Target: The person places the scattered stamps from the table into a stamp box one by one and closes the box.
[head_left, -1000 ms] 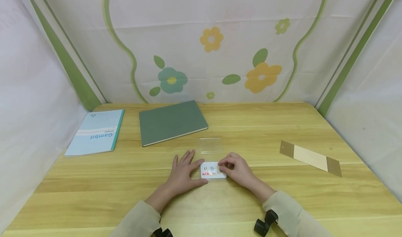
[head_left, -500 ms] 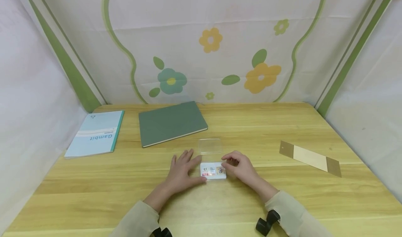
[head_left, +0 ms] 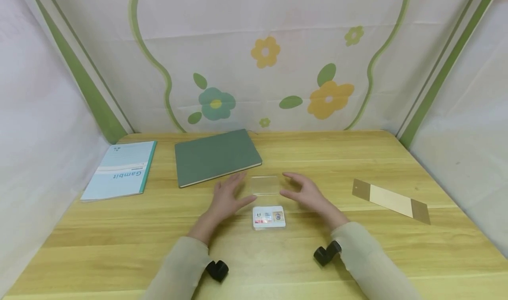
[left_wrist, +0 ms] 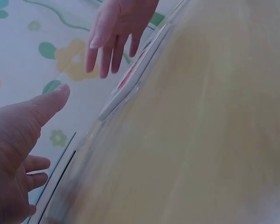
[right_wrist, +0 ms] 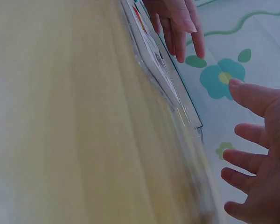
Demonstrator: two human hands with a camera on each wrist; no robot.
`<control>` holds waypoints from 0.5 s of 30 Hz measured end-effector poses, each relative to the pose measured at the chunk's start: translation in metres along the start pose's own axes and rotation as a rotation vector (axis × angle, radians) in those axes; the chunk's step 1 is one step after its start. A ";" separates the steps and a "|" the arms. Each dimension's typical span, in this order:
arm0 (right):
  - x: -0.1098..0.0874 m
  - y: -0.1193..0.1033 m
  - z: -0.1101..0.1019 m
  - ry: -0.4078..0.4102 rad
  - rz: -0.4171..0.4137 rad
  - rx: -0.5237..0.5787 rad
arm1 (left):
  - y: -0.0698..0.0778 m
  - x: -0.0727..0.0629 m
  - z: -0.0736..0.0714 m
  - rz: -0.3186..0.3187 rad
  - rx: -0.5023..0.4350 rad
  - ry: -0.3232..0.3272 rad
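A white card-like insert with coloured print and a gold square [head_left: 269, 217] sits in a shallow clear base on the table, in front of both hands. Just beyond it lies a clear plastic lid [head_left: 264, 185]. My left hand [head_left: 227, 199] is at the lid's left side, thumb and fingers spread, holding nothing. On the other side my right hand [head_left: 305, 194] faces it, thumb apart from the fingers, with nothing in its grasp. Both wrist views show the extended fingers of the left hand [left_wrist: 18, 144] and right hand [right_wrist: 261, 154].
A dark green hardcover notebook [head_left: 218, 157] lies behind the left hand. Farther left is a light blue notebook [head_left: 119, 170]. A brown and cream paper strip [head_left: 390, 200] lies at the right. A flowered cloth [head_left: 266, 70] hangs behind the wooden table [head_left: 274, 269].
The right fingers have come away from the gold square on the insert. Both hands have left the white insert and moved forward to either side of the clear lid.
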State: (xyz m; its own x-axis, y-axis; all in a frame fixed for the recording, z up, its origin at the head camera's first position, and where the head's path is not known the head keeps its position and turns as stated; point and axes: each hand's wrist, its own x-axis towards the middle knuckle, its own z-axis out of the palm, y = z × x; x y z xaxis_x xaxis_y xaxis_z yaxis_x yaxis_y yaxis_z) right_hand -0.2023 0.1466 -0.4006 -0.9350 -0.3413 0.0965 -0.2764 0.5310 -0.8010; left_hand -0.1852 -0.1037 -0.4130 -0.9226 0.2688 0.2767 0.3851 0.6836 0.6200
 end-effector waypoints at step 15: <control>0.017 0.018 0.020 0.036 -0.049 -0.335 | -0.003 0.006 0.023 -0.074 0.199 0.006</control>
State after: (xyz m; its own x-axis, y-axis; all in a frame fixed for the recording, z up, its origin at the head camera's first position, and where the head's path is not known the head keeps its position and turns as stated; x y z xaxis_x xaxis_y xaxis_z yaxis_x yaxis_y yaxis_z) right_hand -0.2187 0.1352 -0.4253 -0.9244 -0.3485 0.1552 -0.3733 0.7422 -0.5566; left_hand -0.1928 -0.0887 -0.4298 -0.9478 0.2091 0.2408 0.3037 0.8218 0.4820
